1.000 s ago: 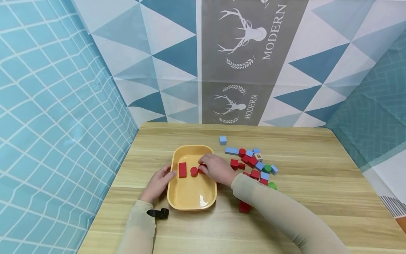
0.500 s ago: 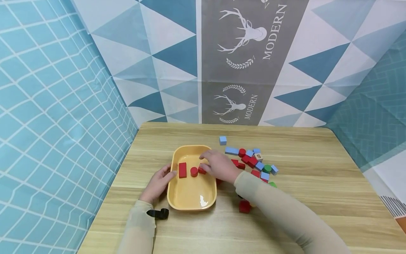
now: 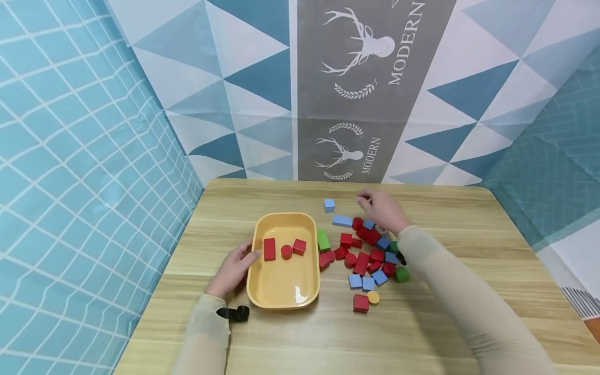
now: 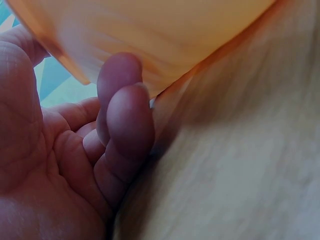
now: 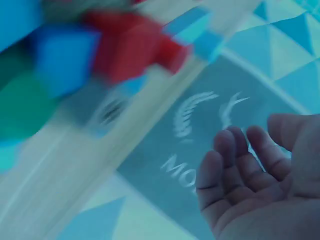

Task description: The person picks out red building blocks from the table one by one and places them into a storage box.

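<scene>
Over the table (image 3: pixel 300 341), my left hand (image 3: pixel 234 266) gripped the tray (image 3: pixel 276 286), likely steadying it, my empty right hand (image 3: pixel 383 210) loose near blocks (image 3: pixel 372 237).

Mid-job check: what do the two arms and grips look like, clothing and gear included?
Both arms are covered in beige: left sleeve and right sleeve, the latter creased. A black strap with a small black device sits at the left wrist; a black piece shows at the right. Left grip and right grip are ungloved hands.
</scene>
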{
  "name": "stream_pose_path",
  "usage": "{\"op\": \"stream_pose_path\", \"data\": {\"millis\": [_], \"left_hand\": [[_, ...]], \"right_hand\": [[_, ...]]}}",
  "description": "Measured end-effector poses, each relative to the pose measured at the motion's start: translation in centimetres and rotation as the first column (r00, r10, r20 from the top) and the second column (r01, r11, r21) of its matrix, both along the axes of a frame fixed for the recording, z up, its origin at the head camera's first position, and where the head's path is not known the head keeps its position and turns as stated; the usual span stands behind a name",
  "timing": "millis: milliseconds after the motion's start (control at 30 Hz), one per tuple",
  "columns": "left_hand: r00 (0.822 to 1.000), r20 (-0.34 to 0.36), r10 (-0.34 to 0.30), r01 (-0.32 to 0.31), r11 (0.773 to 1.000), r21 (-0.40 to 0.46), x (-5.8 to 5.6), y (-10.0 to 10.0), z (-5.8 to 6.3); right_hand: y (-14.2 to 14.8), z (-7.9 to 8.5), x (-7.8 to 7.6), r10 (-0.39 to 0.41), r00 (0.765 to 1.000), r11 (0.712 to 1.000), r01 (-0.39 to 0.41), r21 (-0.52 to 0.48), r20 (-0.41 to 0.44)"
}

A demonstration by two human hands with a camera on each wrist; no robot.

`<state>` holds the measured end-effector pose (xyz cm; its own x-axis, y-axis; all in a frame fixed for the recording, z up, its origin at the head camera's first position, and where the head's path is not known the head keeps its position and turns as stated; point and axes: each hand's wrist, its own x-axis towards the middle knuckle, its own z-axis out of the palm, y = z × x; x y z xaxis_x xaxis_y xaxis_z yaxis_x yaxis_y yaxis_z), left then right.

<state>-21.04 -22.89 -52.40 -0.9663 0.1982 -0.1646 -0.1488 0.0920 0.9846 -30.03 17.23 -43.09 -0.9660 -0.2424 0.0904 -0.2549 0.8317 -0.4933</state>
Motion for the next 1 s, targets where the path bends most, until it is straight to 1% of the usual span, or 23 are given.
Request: {"op": "stream_pose_path", "data": {"millis": [33, 100, 200, 300, 400, 500, 633, 767, 867, 933, 1000], "left_hand": [[1.000, -0.002, -0.002, 0.002, 1.000, -0.001, 0.0, 0.0, 0.0], [1.000, -0.006, -0.001, 0.001, 1.000, -0.005, 0.1, -0.1, 0.1], [1.000, -0.008, 0.005, -0.005, 1.000, -0.001, 0.1, -0.2, 0.3], [1.000, -0.006, 0.014, -0.014, 1.000, 0.006, 0.1, -0.2, 0.3], [1.000, -0.007, 0.011, -0.011, 1.000, 0.005, 0.1, -0.1, 0.2], [1.000, -0.006, 0.007, -0.007, 1.000, 0.000, 0.0, 0.0, 0.2], [1.000, -0.008, 0.011, -0.011, 1.000, -0.006, -0.1, 0.0, 0.2], [1.000, -0.009, 0.009, -0.009, 1.000, -0.016, -0.1, 0.0, 0.3], [1.000, -0.002, 0.000, 0.000, 1.000, -0.011, -0.1, 0.0, 0.2], [1.000, 0.000, -0.009, 0.009, 1.000, -0.007, -0.1, -0.1, 0.2], [1.000, -0.003, -0.011, 0.011, 1.000, -0.005, 0.0, -0.2, 0.2]], "right_hand": [[0.6, -0.2, 0.0, -0.012, 1.000, 1.000, 0.011, 0.023, 0.016], [1.2, -0.8, 0.2, 0.006, 0.999, 0.996, -0.009, 0.090, 0.036], [1.2, -1.7, 0.5, 0.071, 0.996, 0.982, -0.078, 0.171, 0.046], [0.6, -2.5, 0.8, 0.127, 0.992, 0.969, -0.129, 0.209, 0.020], [0.1, -3.1, 0.9, 0.136, 0.991, 0.962, -0.129, 0.241, -0.015], [-0.1, -3.7, 0.9, 0.116, 0.993, 0.958, -0.105, 0.266, -0.025], [-0.1, -4.3, 0.8, 0.086, 0.996, 0.960, -0.075, 0.271, -0.029], [-0.2, -4.3, 0.7, 0.081, 0.995, 0.961, -0.061, 0.269, -0.065], [-0.5, -4.0, 1.0, 0.090, 0.988, 0.962, -0.053, 0.268, -0.127], [-1.0, -3.3, 1.4, 0.091, 0.979, 0.964, -0.040, 0.262, -0.182], [-1.8, -2.0, 2.2, 0.094, 0.965, 0.968, -0.031, 0.248, -0.244]]}}
